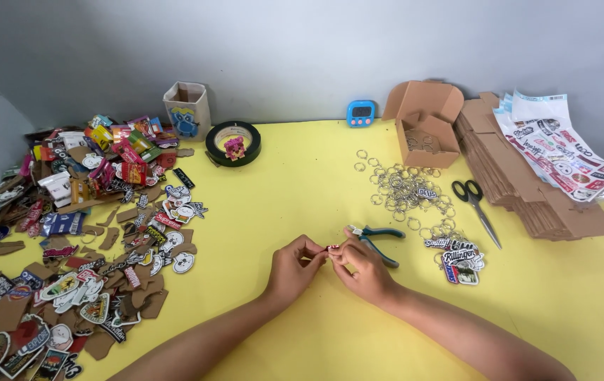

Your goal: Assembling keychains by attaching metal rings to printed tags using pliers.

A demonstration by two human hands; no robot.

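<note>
Nearest the camera, two bare forearms enter from the bottom edge, cut off below the elbows. The left hand [293, 270] and right hand [364, 267] meet over the yellow table [302, 212], fingertips pinched shut on a small red-and-white charm [332, 247]; it is too small and too covered by the fingers to make out in detail. The charm sits at centre, just above the tabletop, between both hands.

Just beyond the right hand lie teal-handled pliers [376, 236], partly hidden by the knuckles. To the right rests a small cluster of finished printed keychains [459, 262], with a spread of loose metal split rings [406, 187] farther back and black-handled scissors [477, 207] beside them.

At left, a large heap of printed charms and brown backing scraps [83, 240] runs off the frame's left and bottom edges; single pieces are hard to tell apart.

Farther back stand a roll of black tape [232, 143] with a pink item in its core, a small printed paper cup [187, 109], a blue digital timer [361, 113], and an open cardboard box [425, 123]. At far right, a stack of flat cardboard [521, 183] is partly covered by printed sticker sheets [559, 148].
</note>
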